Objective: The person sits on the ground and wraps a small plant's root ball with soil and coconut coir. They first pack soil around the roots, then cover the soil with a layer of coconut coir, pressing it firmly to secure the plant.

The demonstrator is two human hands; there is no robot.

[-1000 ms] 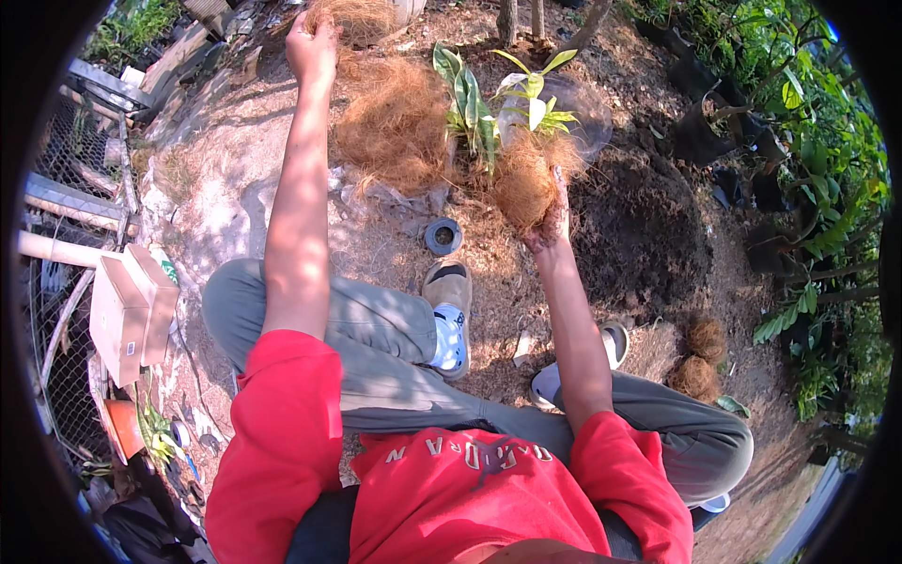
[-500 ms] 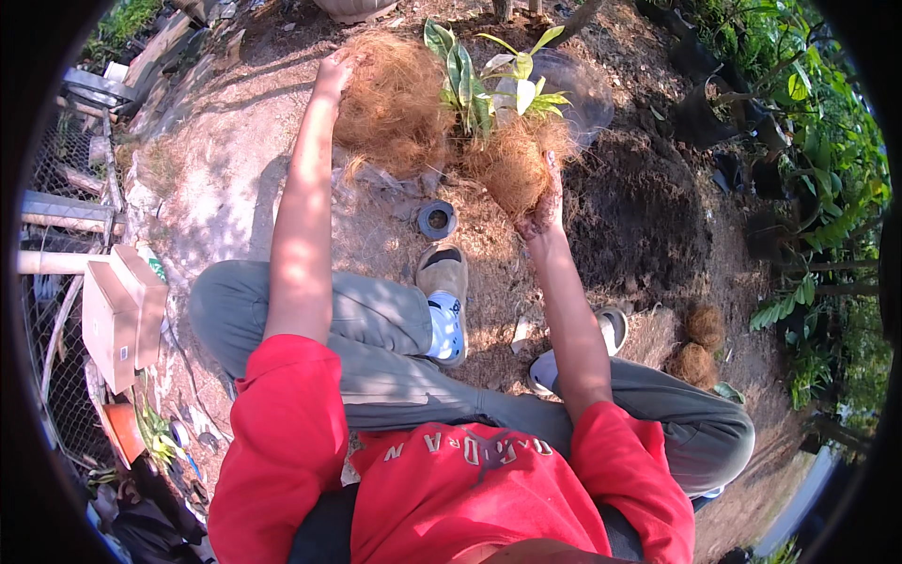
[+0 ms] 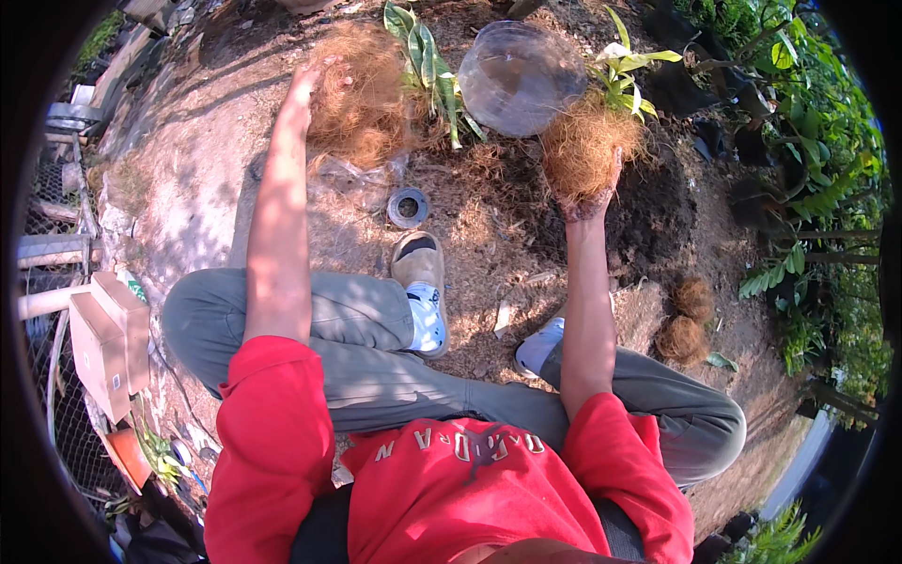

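My right hand holds a ball of brown coconut fibre from below, fingers curled round its right side. A plant with yellow-green leaves rises from the ball. At the upper left, my left hand grips the edge of a big loose heap of coconut fibre, with some fingers sunk into the strands. Between the two stand broad dark-green leaves, their base partly hidden by fibre. A round, clear plastic basin lies just left of the held plant.
A small grey pot stands on the ground near my left shoe. Dark soil spreads below the held ball. Two fibre balls lie at the right. Cardboard boxes stand far left; potted greenery lines the right side.
My right hand has carried the fibre ball and its plant to the right, away from the dark-green leaves, uncovering the clear basin. My left hand stays at the fibre heap.
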